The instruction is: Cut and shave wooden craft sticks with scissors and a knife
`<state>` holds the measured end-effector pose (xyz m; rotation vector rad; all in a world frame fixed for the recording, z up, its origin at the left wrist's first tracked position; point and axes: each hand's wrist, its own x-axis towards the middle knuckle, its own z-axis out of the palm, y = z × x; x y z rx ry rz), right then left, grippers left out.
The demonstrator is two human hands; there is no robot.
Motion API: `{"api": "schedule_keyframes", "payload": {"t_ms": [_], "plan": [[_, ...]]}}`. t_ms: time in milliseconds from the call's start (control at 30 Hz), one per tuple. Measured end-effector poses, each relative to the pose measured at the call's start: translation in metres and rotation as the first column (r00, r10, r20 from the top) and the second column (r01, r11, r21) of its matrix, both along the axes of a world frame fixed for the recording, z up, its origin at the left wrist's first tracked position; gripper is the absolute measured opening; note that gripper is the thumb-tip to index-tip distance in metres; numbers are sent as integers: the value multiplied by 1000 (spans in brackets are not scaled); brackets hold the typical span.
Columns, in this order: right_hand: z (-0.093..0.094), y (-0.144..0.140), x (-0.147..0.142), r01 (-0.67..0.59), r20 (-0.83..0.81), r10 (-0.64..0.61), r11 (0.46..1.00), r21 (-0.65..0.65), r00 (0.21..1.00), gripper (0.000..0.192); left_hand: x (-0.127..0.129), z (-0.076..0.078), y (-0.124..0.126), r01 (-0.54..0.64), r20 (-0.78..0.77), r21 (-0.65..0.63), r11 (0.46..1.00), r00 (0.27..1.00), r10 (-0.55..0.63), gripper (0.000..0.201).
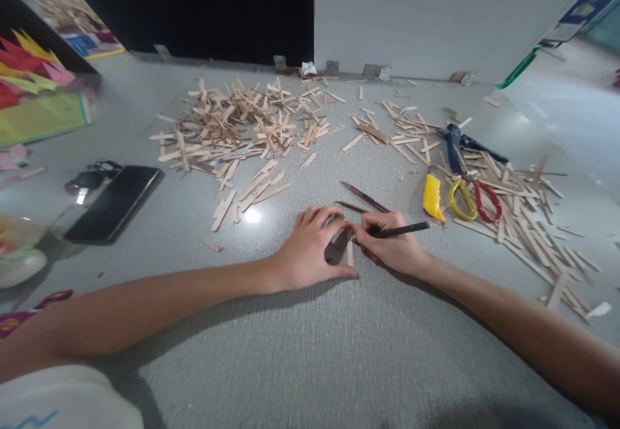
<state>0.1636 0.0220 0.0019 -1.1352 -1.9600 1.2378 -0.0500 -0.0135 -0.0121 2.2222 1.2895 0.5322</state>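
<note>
Head view: on the grey table (310, 351), the left hand (310, 248) is curled, fingertips pinning a short wooden stick (350, 252) flat. Just right of that stick, the right hand (392, 241) grips a black pen (404, 229), tip at the stick's upper end. Judgement: keep the stick pressed firmly and the pen stroke short, so the mark stays true. Beyond the stick lie a maroon pen (365, 198), yellow utility knife (432, 198), scissors (467, 187); farther, piled sticks (237, 125).
</note>
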Motion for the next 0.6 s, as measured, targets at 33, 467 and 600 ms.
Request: {"api": "schedule_keyframes", "payload": {"t_ms": [33,467,600], "plan": [[0,0,0,-1,6,1,1000,11,1000,44,0,0,0,0,2,-1,1000,1000,0,84],[-1,3,1,-42,48,39,996,77,998,46,-1,2,0,3,5,-19,1000,1000,-3,81],[0,3,2,-56,62,51,994,96,997,44,-1,2,0,4,1,-29,1000,1000,-4,83]]}}
